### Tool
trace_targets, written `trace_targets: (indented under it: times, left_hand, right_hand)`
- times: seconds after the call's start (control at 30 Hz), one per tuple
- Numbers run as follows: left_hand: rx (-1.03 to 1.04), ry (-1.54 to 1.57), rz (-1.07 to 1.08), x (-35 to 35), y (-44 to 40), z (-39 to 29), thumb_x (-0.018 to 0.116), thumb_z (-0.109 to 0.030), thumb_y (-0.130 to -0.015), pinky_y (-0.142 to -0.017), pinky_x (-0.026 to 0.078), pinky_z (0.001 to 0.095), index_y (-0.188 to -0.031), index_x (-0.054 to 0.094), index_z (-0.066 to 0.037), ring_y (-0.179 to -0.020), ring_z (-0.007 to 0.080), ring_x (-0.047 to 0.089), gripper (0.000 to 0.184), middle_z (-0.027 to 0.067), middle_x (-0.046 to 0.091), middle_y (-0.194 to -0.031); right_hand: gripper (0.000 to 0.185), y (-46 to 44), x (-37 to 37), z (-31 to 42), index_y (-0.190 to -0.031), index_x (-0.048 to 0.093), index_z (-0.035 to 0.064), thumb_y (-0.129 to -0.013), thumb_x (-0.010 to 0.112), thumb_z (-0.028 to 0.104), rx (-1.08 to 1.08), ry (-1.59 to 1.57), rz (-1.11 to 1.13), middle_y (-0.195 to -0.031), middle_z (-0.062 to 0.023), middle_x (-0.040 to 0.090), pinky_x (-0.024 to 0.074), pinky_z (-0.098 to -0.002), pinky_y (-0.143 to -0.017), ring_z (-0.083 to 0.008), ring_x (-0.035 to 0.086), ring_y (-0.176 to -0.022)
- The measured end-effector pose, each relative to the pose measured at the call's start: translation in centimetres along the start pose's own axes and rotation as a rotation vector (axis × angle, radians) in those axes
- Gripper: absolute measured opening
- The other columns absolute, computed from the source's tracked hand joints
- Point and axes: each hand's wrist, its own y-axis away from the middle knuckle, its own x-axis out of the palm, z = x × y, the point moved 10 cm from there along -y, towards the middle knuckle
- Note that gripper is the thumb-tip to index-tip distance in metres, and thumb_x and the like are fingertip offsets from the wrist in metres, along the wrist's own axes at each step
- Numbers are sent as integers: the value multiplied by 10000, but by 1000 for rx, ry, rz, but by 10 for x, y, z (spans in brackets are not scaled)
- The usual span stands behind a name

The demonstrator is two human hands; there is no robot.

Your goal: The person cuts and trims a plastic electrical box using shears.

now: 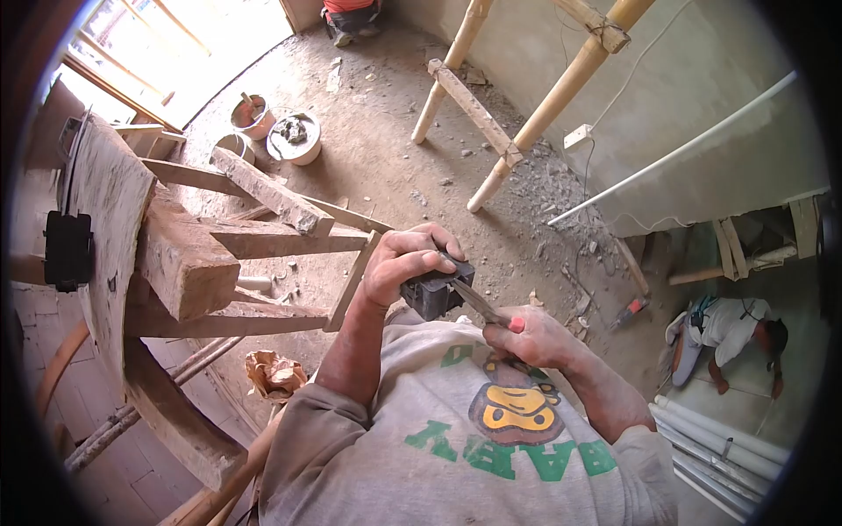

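Observation:
My left hand point(412, 263) is closed around a small black plastic box point(431, 294), which looks like an electrical back box, in front of my chest. My right hand point(537, 336) grips what look like pliers point(478, 303), with narrow grey metal jaws and a bit of red handle showing. Their tip meets the near right side of the box; whether the jaws are clamped on its wall is too small to tell. A second black box point(67, 252) sits at the far left, by the edge of a worn board point(110, 193).
Rough timber trestle point(281, 238) stands at my left. Buckets point(296, 138) with mortar are beyond it. Bamboo scaffolding point(561, 96) leans near the wall. At right, a person point(724, 331) crouches near white pipes point(724, 438); another person point(351, 13) is at the top. Rubble litters the floor.

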Motion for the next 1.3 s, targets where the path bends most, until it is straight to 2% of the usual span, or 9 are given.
trace_targets:
  times: [0.2,0.3,0.33,0.47,0.6,0.73,0.97,1.1,1.3]
  left_hand:
    - [-62,-270,247,16,-12,-21,657,-186,-785,-792,478,287,-770,736,12,-874,160,630,213,98,684,-910]
    - [-210,-492,299,4,-14,-11,662,-210,-802,-807,473,286,-767,732,12,-883,166,628,235,103,685,-893]
    - [-218,-467,318,-1,-12,-7,644,-243,-806,-812,489,323,-774,734,30,-903,233,640,289,150,678,-933]
    - [-133,-77,101,-29,-10,-3,534,-320,-909,-852,509,350,-784,695,45,-909,273,649,418,183,670,-950]
    - [-18,503,-129,-39,-13,24,471,-314,-966,-870,520,381,-890,620,6,-942,272,643,362,202,667,-939]
    - [-75,585,-194,-31,-6,49,458,-317,-979,-859,524,381,-896,613,-9,-923,270,639,355,206,661,-970]
    - [32,470,-255,-36,-4,42,468,-306,-973,-870,496,365,-904,601,7,-938,254,620,348,199,649,-981]
    - [136,311,-292,-31,-1,18,493,-302,-958,-885,487,352,-916,600,14,-947,236,618,336,191,642,-1023]
    - [184,246,-304,-19,3,0,575,-259,-924,-898,493,342,-926,613,11,-966,210,625,272,166,640,-1048]
  right_hand:
    - [269,3,0,-5,-806,593,22,-919,613,265,-66,-17,27,-672,-2,574,420,-287,-554,-97,526,-609]
    - [302,11,-15,-11,-808,605,33,-934,625,307,-86,-107,21,-665,-13,593,412,-269,-509,-92,534,-571]
    - [314,14,-19,-13,-810,609,37,-940,628,323,-88,-144,19,-661,-18,599,408,-262,-490,-91,537,-558]
    - [404,10,-49,-28,-904,621,33,-964,581,430,-41,-310,-219,-700,-61,638,433,-250,-441,-114,578,-538]
    - [430,2,-38,-46,-991,659,6,-939,624,431,-83,-854,-371,-706,-69,656,504,-264,-584,-141,635,-618]
    - [436,10,-15,-51,-1066,669,-8,-908,655,398,41,-403,-304,-780,-73,679,509,-279,-614,-131,646,-660]
    - [392,36,-7,-9,-1093,668,8,-848,734,306,12,-257,-184,-701,-27,653,486,-262,-585,-90,611,-626]
    - [347,43,-17,3,-946,693,6,-794,771,308,34,46,-360,-688,-103,665,496,-328,-604,-176,631,-617]
    - [291,26,-14,24,-841,641,0,-801,728,274,-87,276,-320,-690,-181,639,494,-406,-624,-348,644,-662]
